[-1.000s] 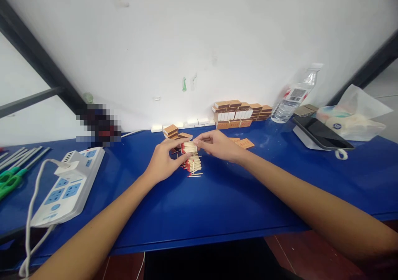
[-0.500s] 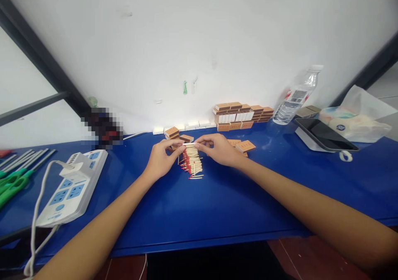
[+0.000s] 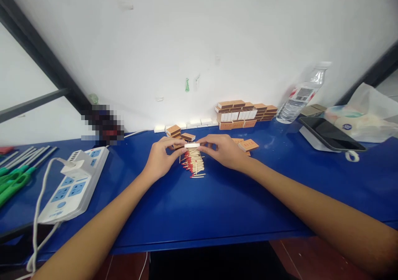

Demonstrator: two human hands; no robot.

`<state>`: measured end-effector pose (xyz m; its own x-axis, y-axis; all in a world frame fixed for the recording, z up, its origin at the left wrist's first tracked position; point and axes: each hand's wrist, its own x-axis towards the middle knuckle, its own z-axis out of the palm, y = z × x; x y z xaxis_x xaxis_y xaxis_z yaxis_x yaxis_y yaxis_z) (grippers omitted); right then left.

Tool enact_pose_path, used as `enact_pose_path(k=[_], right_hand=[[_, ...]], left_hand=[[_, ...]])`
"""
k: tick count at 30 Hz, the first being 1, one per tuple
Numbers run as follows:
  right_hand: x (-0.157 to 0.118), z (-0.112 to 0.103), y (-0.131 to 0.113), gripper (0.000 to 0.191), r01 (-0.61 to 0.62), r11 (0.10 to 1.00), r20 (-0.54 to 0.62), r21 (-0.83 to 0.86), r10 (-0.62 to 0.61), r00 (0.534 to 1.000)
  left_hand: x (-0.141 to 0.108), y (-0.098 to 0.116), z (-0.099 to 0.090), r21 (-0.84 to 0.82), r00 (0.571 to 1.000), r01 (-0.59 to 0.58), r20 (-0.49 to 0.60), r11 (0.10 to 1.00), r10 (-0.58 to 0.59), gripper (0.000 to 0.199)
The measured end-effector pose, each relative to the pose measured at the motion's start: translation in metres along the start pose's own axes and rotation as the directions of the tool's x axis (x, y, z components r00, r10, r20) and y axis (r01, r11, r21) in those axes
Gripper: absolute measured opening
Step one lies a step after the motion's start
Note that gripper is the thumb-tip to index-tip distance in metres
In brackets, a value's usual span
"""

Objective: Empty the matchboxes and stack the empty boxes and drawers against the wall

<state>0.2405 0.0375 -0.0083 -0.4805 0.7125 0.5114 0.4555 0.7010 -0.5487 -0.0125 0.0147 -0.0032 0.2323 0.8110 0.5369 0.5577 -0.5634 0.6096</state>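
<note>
Between my two hands is a small white matchbox tray, its long side facing me. My left hand pinches its left end between thumb and fingers. The right end is gripped the same way by my right hand. Just below the tray lies a pile of matches with red heads to the left, on the blue table. Some brown matchboxes are stacked behind my left hand. Others lie beyond my right hand.
Along the wall stand a row of white trays and stacked matchboxes. A water bottle, a phone and a plastic bag are at the right. A power strip and green-handled scissors lie left.
The white tray has turned so that more of its side shows, still held in both hands. The view has shifted slightly.
</note>
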Motion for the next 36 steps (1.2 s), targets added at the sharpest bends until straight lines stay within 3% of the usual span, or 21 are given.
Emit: enact_pose_path(k=[11, 23, 27, 32, 36], right_hand=[[-0.005, 0.0, 0.004, 0.024, 0.13, 0.985, -0.023, -0.112, -0.134, 0.991], [-0.005, 0.003, 0.002, 0.033, 0.231, 0.928, -0.074, -0.291, -0.263, 0.962], [-0.005, 0.003, -0.004, 0.034, 0.186, 0.944, -0.107, -0.274, -0.222, 0.969], [-0.006, 0.005, -0.012, 0.038, 0.122, 0.97, -0.141, -0.212, -0.154, 0.978], [-0.008, 0.004, -0.017, 0.035, 0.183, 0.934, -0.105, -0.308, -0.224, 0.969]], left_hand=[[0.0, 0.007, -0.007, 0.026, 0.993, -0.114, 0.034, 0.993, 0.113, 0.015], [-0.002, 0.009, -0.005, -0.019, 0.99, -0.133, -0.054, 0.991, 0.131, 0.016], [-0.003, 0.011, -0.003, -0.037, 0.993, -0.039, -0.113, 0.999, 0.035, 0.015], [-0.001, 0.01, 0.0, -0.257, 0.983, 0.128, -0.092, 0.958, -0.156, 0.025], [0.0, 0.009, 0.003, -0.364, 0.961, 0.218, -0.08, 0.906, -0.264, 0.035]])
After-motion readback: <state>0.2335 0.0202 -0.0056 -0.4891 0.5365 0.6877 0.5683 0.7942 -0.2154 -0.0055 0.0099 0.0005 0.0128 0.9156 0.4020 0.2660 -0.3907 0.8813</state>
